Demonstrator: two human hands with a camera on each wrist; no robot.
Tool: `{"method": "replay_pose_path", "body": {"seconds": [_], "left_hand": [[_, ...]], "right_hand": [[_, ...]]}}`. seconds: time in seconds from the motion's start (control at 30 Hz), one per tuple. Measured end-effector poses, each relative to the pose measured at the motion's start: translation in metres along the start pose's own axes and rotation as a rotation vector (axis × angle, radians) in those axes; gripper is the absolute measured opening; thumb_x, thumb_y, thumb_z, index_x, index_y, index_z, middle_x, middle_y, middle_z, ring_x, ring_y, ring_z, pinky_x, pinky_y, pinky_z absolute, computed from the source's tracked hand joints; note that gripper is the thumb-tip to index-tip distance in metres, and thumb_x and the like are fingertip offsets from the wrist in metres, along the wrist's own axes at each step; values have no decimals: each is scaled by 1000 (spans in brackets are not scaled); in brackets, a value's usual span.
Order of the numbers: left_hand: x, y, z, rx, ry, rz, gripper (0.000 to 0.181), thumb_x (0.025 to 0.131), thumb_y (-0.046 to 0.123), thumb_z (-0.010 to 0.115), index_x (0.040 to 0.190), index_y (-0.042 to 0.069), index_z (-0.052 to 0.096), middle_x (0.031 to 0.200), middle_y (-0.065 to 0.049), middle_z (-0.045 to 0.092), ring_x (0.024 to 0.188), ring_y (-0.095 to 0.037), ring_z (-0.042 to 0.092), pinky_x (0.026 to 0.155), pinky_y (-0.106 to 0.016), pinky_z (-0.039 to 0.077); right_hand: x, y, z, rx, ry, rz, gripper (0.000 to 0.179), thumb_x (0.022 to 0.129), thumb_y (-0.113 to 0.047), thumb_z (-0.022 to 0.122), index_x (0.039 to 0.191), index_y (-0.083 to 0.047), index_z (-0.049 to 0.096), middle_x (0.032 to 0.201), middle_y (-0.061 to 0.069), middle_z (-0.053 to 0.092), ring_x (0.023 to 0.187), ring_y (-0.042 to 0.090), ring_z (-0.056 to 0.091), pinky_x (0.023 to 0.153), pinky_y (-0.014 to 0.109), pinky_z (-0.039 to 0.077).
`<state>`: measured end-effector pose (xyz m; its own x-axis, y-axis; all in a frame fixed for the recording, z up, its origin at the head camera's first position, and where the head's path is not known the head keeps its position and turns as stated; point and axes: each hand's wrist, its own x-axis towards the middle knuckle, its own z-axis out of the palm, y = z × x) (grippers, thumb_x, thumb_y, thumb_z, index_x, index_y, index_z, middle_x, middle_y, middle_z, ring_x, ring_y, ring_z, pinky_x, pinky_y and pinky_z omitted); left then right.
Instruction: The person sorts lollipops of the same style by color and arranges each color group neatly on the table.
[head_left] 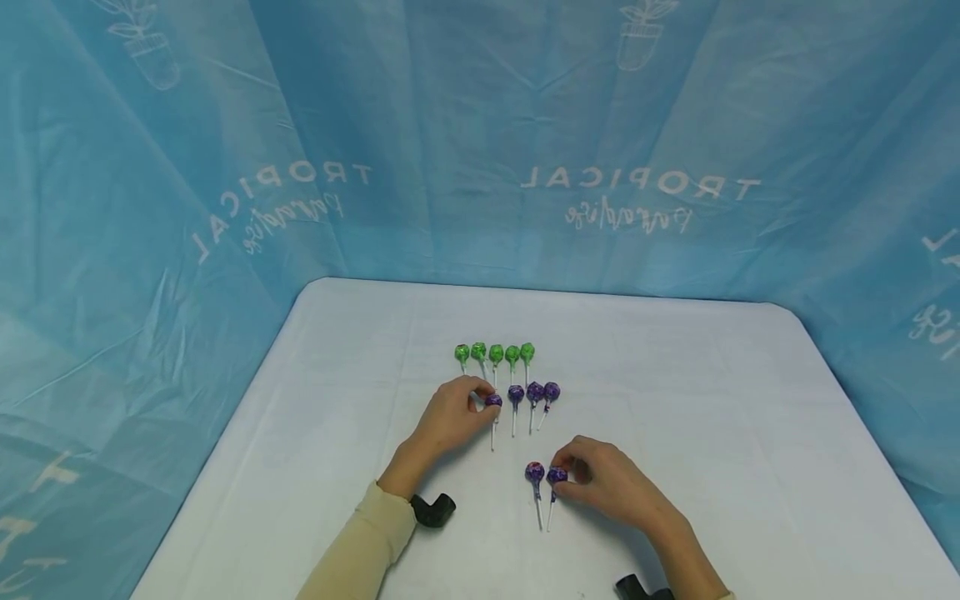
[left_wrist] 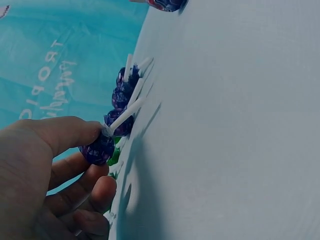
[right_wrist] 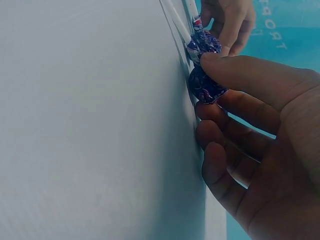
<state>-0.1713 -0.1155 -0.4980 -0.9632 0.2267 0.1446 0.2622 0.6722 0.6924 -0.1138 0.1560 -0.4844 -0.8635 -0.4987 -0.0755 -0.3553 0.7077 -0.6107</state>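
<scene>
My left hand (head_left: 452,414) pinches a purple-wrapped lollipop (left_wrist: 97,150) by its head between thumb and fingers, its white stick pointing toward me. To the right of it, three more purple lollipops (head_left: 534,393) lie in a row. Nearer to me, my right hand (head_left: 611,485) holds another purple lollipop (right_wrist: 206,86) by the head, thumb on top and fingers beneath. Just left of that one lies a similar purple lollipop (head_left: 534,473), its stick also toward me. Behind the purple row is a line of several green lollipops (head_left: 497,353), some sticks partly hidden by my left hand.
All of this lies on a white-covered table (head_left: 712,400) with rounded far corners. A blue printed curtain (head_left: 465,225) hangs behind and at both sides. Black wrist mounts (head_left: 433,510) show beside both wrists, close over the table.
</scene>
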Motion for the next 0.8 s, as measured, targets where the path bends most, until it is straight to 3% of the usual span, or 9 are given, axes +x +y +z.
{"method": "replay_pose_path", "body": {"seconds": [0.53, 0.8], "left_hand": [[9, -3, 2, 32, 7, -19, 22, 86, 32, 71, 103, 18, 68, 91, 9, 61, 64, -7, 50, 58, -27, 43], [10, -3, 5, 49, 51, -12, 22, 86, 32, 71, 102, 16, 70, 87, 6, 62, 62, -6, 50, 56, -27, 42]], "right_hand": [[0, 0, 0, 11, -6, 6, 21, 81, -32, 78, 98, -26, 67, 83, -17, 56, 74, 6, 52, 66, 26, 45], [-1, 1, 1, 17, 0, -5, 21, 81, -32, 78, 98, -26, 67, 83, -17, 56, 73, 5, 52, 65, 25, 45]]}}
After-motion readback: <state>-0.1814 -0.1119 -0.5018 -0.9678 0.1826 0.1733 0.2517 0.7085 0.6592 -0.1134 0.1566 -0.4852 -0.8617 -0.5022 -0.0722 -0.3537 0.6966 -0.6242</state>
